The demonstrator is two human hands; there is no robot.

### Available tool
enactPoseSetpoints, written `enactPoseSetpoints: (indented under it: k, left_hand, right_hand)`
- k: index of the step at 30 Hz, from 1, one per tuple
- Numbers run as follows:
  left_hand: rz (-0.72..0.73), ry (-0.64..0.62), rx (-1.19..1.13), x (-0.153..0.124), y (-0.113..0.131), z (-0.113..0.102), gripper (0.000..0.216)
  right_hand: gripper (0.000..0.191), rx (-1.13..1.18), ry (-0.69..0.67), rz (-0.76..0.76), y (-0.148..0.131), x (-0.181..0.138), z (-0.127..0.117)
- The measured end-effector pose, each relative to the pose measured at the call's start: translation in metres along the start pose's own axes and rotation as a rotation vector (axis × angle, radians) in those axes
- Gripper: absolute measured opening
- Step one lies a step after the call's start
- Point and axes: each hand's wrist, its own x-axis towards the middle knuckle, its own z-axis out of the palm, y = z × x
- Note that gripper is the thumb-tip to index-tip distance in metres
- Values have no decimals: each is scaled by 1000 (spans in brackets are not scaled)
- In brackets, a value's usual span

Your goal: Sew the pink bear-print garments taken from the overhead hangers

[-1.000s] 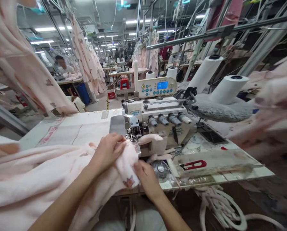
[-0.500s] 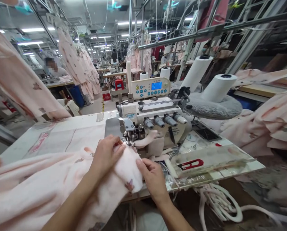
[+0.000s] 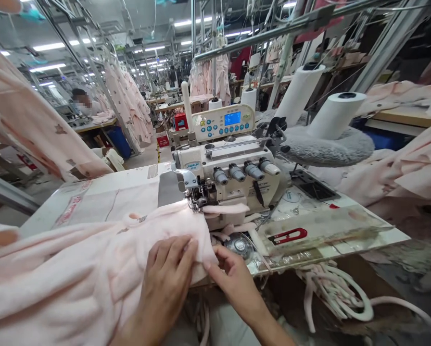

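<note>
A pale pink fleece garment piece is spread over the left of the sewing table, its far edge under the presser foot of a white overlock sewing machine. My left hand lies on the fleece in front of the foot, fingers bent and together, gripping a fold. To its right, my right hand pinches the fleece's edge between thumb and fingers. A narrow fleece strip sticks out to the right of the foot.
Red thread snips lie on the table's right side. White thread cones stand behind the machine. Below the table's front edge hangs a bundle of trimmed strips. Pink garments hang at the left, and a person sits farther back.
Both hands have come nearer to me, the left leaving the presser foot and taking the fleece lower down. The printed corner between the hands has turned out of sight. The view has shifted slightly.
</note>
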Motion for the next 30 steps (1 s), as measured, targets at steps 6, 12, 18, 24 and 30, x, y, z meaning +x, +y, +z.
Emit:
enactPoseSetpoints:
  k: [6,12,18,24,30]
  left_hand:
    - [-91,149,-220,6,3,2,14]
    - [-115,120,-346,-2,11,-5,17]
    - [70,210,-182,-8,6,-3,17]
    - [180,243,-128,-4,5,0,14]
    - [105,33,-69,-10,-7,1,27]
  right_hand:
    - [17,-49,65,-8,-2,-6,5]
    - [31,62,59,52,-12,-13,9]
    - [37,77,-24,86,-9,-20,5]
    - [29,-814,285,-754,-9,-16,-13]
    - [20,-930,295,-976,-6,-9,-17]
